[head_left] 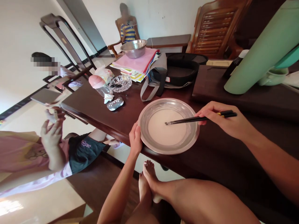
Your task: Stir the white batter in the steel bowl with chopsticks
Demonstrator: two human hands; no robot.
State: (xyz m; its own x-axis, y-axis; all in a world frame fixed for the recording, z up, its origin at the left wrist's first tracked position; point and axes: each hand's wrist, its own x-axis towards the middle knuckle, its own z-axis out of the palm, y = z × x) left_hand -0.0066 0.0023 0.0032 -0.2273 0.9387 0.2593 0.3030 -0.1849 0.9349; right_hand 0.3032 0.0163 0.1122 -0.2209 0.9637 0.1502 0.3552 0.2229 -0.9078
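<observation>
A wide metal bowl (pixel 168 150) sits at the near edge of the dark wooden table, with a pale, milky liquid (pixel 163 132) in it. My left hand (pixel 135 139) grips the bowl's left rim, its fingers partly hidden behind the wall. My right hand (pixel 220 119) is closed around a pair of black chopsticks (pixel 189 120) with gold bands. Their whitened tips point left and rest at or just over the liquid's surface; I cannot tell how deep. Fingers of my right hand also come close to the bowl's right rim.
Behind the bowl lie a grey-and-black bag (pixel 177 71), a glass ashtray (pixel 121 83), a game controller (pixel 115 104) and a pink-capped bottle (pixel 99 84). A second metal bowl (pixel 134 49) tops stacked papers. A tall green cylinder (pixel 259 49) leans in at right. Other people sit left and behind.
</observation>
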